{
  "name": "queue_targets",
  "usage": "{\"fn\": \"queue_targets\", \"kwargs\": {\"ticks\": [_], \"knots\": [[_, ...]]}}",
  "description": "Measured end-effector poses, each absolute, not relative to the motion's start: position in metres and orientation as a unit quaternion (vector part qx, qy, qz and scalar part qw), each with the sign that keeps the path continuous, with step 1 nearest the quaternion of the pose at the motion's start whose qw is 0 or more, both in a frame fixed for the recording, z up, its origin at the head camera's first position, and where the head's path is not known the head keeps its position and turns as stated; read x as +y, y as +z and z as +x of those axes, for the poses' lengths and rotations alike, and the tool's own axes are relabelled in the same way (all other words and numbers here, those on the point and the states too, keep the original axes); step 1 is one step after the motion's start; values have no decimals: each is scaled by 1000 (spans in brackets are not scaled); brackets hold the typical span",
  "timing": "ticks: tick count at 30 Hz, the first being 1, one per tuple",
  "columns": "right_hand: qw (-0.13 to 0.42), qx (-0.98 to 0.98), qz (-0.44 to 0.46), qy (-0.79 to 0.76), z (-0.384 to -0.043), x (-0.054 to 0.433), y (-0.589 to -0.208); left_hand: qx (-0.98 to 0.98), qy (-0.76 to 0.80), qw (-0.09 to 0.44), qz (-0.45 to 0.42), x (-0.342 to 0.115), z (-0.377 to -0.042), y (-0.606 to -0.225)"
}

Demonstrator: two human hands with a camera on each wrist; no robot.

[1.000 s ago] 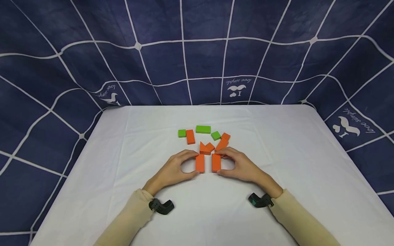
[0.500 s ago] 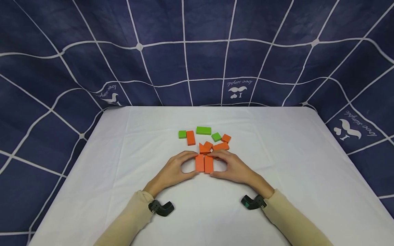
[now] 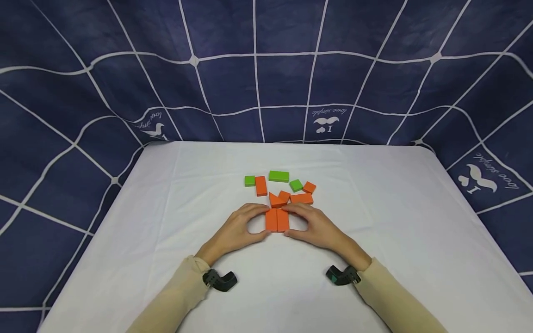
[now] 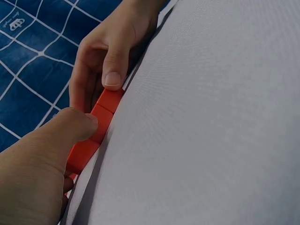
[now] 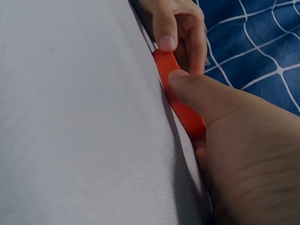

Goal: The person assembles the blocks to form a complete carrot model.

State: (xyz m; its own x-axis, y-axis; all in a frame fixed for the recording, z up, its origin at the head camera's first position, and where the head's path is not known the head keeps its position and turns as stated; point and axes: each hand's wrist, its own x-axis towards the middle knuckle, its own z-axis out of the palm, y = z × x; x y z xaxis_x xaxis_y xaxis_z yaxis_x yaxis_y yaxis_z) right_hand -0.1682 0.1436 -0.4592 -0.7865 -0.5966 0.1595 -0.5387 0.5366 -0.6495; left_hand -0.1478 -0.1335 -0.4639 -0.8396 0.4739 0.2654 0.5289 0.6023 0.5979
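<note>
Two orange rectangular blocks stand side by side, long faces touching, in the middle of the head view. My left hand (image 3: 239, 227) pinches the left orange block (image 3: 271, 220) between thumb at the near end and fingers at the far end. In the same way my right hand (image 3: 316, 226) grips the right orange block (image 3: 283, 220). Just beyond them lie an orange triangular block (image 3: 276, 201), a small orange block (image 3: 284, 196) and an orange rectangular block (image 3: 301, 198) close to the right fingertips. In both wrist views the thumbs press on the orange blocks' near side.
Farther back lie a green cube (image 3: 250, 181), an upright-lying orange block (image 3: 261, 186), a long green block (image 3: 279, 176), a small green block (image 3: 296, 186) and a small orange block (image 3: 309, 187). A white cloth (image 3: 395, 208) covers the table; a blue checked curtain (image 3: 283, 83) hangs behind.
My right hand has slid its orange block left until it meets the left one. The orange block behind my right fingers has turned to lie more crosswise. The left hand stays nearly still.
</note>
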Motion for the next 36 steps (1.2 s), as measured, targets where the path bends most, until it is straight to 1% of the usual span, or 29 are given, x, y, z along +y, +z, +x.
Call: {"fn": "queue_targets", "kwargs": {"ticks": [6,12,17,20,24,29,32,36], "knots": [[33,880,-331,-338,-167,145,-459,-898,-339,34,-279,-132,-148,-463],[28,878,-334,-341,-168,144,-456,-897,-335,43,-286,-132,-149,-462],[-7,857,-340,-386,-170,145,-456,-895,-335,47,-290,-133,-151,-462],[-38,848,-336,-409,-171,145,-457,-896,-335,46,-288,-133,-151,-463],[-86,851,-308,-417,-173,146,-458,-897,-335,46,-286,-132,-151,-464],[-134,874,-245,-397,-175,148,-460,-896,-335,41,-288,-132,-150,-465],[-141,893,-210,-372,-176,150,-462,-897,-334,38,-288,-131,-149,-464],[-127,911,-191,-343,-176,150,-464,-897,-332,38,-288,-131,-149,-464]]}}
